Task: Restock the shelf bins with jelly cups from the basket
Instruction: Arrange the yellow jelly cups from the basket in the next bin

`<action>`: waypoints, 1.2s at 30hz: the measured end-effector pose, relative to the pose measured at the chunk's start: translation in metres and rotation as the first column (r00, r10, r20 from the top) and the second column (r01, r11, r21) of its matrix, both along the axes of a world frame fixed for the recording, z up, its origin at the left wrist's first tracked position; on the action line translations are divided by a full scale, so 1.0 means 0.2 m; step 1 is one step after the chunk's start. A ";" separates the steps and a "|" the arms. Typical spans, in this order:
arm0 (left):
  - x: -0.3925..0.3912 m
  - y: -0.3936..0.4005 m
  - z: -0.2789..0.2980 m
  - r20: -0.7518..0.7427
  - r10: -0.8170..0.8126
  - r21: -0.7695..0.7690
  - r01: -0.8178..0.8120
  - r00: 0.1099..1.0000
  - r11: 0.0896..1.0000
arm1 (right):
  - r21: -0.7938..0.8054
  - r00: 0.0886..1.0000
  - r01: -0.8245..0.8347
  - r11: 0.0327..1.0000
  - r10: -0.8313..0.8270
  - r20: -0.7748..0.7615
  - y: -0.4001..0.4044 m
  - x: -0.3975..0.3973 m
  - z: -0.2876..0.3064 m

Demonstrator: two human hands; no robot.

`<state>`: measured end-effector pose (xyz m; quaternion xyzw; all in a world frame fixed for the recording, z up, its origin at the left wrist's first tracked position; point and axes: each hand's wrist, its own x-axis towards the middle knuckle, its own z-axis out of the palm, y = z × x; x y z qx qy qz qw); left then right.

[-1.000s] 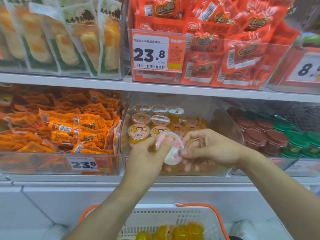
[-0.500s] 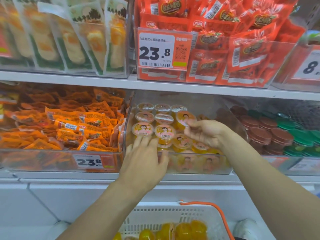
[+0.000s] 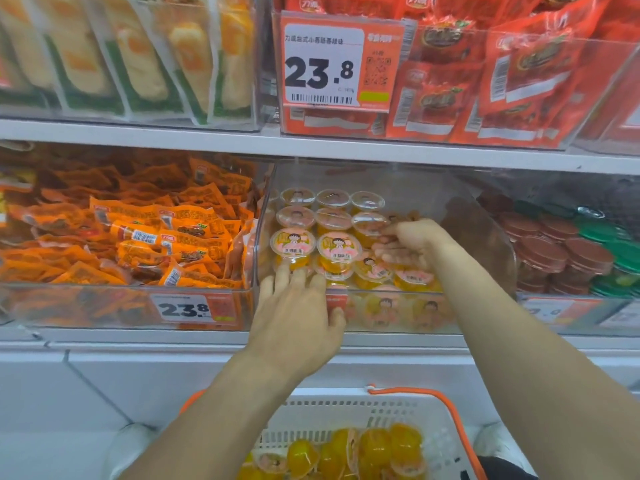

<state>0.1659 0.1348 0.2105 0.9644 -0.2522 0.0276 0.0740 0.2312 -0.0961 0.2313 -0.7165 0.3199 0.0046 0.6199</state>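
My left hand point(image 3: 299, 327) lies flat, fingers straight, against the front lip of the clear shelf bin point(image 3: 478, 216), touching the nearest jelly cups point(image 3: 313, 233). My right hand point(image 3: 412, 242) reaches deeper in, fingers curled among the cups; whether it grips one I cannot tell. Rows already stand beyond my fingers, but the bin's space past my right hand looks unfilled. Below my wrists, the basket point(image 3: 346, 415) holds a heap of orange cups, so I judge much restocking remains.
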 end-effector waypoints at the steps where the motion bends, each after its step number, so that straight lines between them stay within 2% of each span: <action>1: 0.00 0.00 0.00 0.006 -0.002 -0.002 0.002 1.000 1.000 | 0.028 0.999 0.021 0.999 -0.021 0.025 0.00 0.00 -0.01; 4: 0.00 0.00 0.00 0.009 -0.004 -0.022 0.005 1.000 1.000 | 0.098 0.993 0.068 0.993 -0.077 0.089 0.00 0.01 -0.02; 8: 0.00 0.00 -0.01 0.027 -0.008 -0.047 0.009 1.000 0.999 | 0.104 0.989 0.079 0.991 -0.091 0.116 0.01 0.02 -0.02; 14: 0.00 0.00 -0.03 0.029 -0.012 -0.043 0.013 1.000 0.999 | -0.022 0.995 0.047 0.999 -0.044 0.089 0.00 0.01 -0.04; 16: 0.00 0.00 -0.03 0.047 -0.010 -0.095 0.015 0.999 0.995 | -0.142 0.997 0.046 0.989 -0.036 0.072 -0.02 -0.01 -0.03; 18: -0.02 0.00 -0.01 0.162 -0.015 -0.314 0.066 0.987 0.947 | -0.409 0.999 0.023 0.912 -0.005 0.045 -0.04 -0.05 0.01; 19: -0.04 0.00 0.00 0.269 -0.024 -0.438 0.145 0.963 0.887 | -0.556 0.999 0.008 0.831 0.016 0.038 -0.04 -0.08 0.05; 21: -0.09 -0.01 0.00 0.441 -0.053 -0.564 0.323 0.896 0.760 | -0.736 0.986 0.037 0.677 0.093 0.135 0.00 -0.16 0.13; 23: -0.16 -0.01 -0.07 0.396 -0.147 -0.588 0.373 0.906 0.717 | -0.788 0.936 0.081 0.610 0.225 0.271 0.08 -0.27 0.18; 24: -0.19 0.00 -0.13 0.305 -0.200 -0.574 0.348 0.931 0.742 | -0.788 0.900 0.093 0.609 0.287 0.328 0.12 -0.34 0.18; 25: -0.22 0.01 -0.21 0.180 -0.248 -0.508 0.306 0.952 0.805 | -0.777 0.860 0.089 0.623 0.346 0.376 0.18 -0.41 0.16; 27: -0.23 0.08 -0.40 -0.102 -0.288 -0.190 0.266 0.952 0.945 | -0.773 0.774 0.013 0.634 0.483 0.410 0.29 -0.56 0.04; 28: -0.22 0.12 -0.51 -0.231 -0.274 -0.016 0.277 0.934 0.961 | -0.791 0.729 -0.079 0.607 0.576 0.370 0.34 -0.64 -0.04; 30: -0.20 0.20 -0.74 -0.429 -0.136 0.210 0.245 0.893 0.947 | -0.805 0.654 -0.329 0.493 0.734 0.183 0.42 -0.76 -0.24; 32: -0.21 0.28 -0.98 -0.528 0.048 0.306 0.138 0.848 0.942 | -0.757 0.584 -0.558 0.339 0.809 -0.068 0.46 -0.82 -0.49; 34: -0.25 0.35 -1.20 -0.542 0.179 0.391 0.058 0.821 0.918 | -0.669 0.512 -0.713 0.213 0.809 -0.289 0.48 -0.87 -0.74; 36: -0.31 0.40 -1.36 -0.537 0.244 0.438 0.020 0.807 0.899 | -0.561 0.459 -0.812 0.161 0.770 -0.444 0.52 -0.91 -0.94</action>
